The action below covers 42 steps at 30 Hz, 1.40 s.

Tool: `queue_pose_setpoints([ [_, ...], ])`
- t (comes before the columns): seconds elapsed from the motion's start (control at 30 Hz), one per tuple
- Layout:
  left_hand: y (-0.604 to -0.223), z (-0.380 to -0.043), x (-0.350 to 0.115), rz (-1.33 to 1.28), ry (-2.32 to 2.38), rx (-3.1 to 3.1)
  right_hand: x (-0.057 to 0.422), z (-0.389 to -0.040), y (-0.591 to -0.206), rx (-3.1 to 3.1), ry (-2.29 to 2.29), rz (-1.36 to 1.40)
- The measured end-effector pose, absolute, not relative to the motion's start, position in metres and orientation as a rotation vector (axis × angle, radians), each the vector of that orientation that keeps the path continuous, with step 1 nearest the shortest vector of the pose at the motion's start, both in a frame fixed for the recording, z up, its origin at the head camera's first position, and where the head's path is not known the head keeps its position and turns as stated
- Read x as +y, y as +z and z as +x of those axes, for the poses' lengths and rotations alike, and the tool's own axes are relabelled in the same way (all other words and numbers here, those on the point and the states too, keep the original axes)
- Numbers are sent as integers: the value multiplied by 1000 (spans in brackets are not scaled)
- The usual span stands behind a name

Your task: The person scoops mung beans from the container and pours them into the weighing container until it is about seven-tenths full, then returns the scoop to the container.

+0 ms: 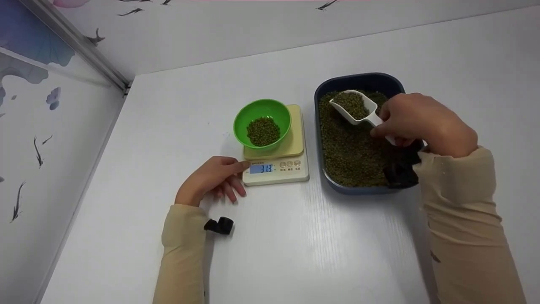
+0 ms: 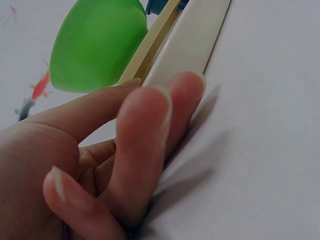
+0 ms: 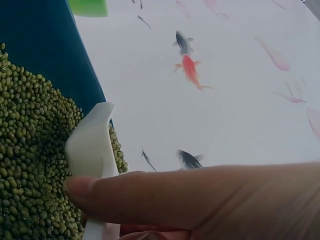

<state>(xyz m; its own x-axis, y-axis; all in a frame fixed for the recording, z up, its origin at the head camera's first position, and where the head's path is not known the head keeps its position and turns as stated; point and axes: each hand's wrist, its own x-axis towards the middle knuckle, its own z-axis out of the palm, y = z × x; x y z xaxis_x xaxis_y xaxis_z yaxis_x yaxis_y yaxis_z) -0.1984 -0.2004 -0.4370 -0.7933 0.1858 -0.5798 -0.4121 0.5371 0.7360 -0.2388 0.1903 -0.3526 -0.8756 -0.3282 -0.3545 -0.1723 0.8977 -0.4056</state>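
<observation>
My right hand (image 1: 415, 120) grips the handle of a white scoop (image 1: 372, 110), its thumb along the handle in the right wrist view. Mung beans (image 1: 352, 104) fill the scoop, which is over the bean-filled dark blue tub (image 1: 327, 179). My left hand (image 1: 215, 177) rests beside the kitchen scale (image 1: 276, 179), with a fingertip touching its left edge near the display. In the left wrist view the other fingers (image 2: 142, 135) are loosely bent and hold nothing. A green bowl (image 1: 244, 116) with some mung beans stands on the scale's plate. The display (image 1: 261, 169) appears to read 313, any decimal point unclear.
A white table (image 1: 270, 236) carries the scale and, to its right, the tub. Walls printed with fish (image 3: 190, 70) rise behind and at the left. Black straps or mounts (image 1: 221, 226) stick out at both wrists.
</observation>
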Motion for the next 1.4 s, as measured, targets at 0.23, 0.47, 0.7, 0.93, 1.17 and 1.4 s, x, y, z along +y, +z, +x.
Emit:
queue_pose_setpoints([
  [0.23, -438, -198, -200, -170, 1259, 2164, 190, -241, -354, 2631, -547, -380],
  [0.47, -438, -198, -200, -159, 1267, 2168, 189, -242, -356, 2618, -579, -382],
  [0.7, -439, -199, -200, -153, 1265, 2169, 189, -244, -358, 2615, -571, -396],
  [0.93, -440, -198, -201, -168, 1260, 2168, 187, -245, -359, 2643, -530, -422],
  [1.17, -442, -199, -202, -163, 1255, 2183, 185, -243, -356, 2666, -492, -446],
  [1.4, -440, -198, -202, -150, 1244, 2191, 183, -242, -355, 2662, -513, -438],
])
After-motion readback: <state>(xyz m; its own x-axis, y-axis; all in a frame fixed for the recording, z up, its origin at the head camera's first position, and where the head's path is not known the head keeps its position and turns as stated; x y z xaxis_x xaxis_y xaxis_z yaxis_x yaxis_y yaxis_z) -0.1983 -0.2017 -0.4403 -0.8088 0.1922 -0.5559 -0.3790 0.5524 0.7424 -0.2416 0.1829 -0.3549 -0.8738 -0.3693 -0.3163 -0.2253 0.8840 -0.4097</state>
